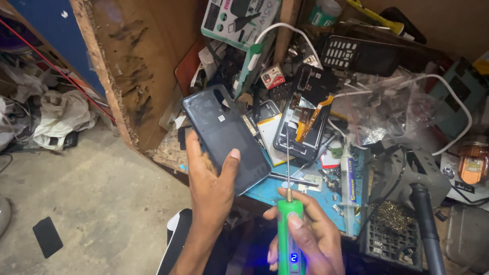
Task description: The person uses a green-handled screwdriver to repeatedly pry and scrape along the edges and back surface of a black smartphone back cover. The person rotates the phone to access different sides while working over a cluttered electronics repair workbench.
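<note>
Left hand (211,186) grips the dark phone back cover (225,137), long axis tilted up-left; right hand (305,231) holds the green electric screwdriver (289,229) upright just beside it

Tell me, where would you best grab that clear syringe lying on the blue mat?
Hold the syringe by its straight barrel, coming from above. It lies flat with its tip pointing away, and the barrel's long sides show bare, while the plunger end near the mesh tray sits crowded.

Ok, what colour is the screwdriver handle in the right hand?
Bright green, seen in the head view: screwdriver in the right hand.
</note>
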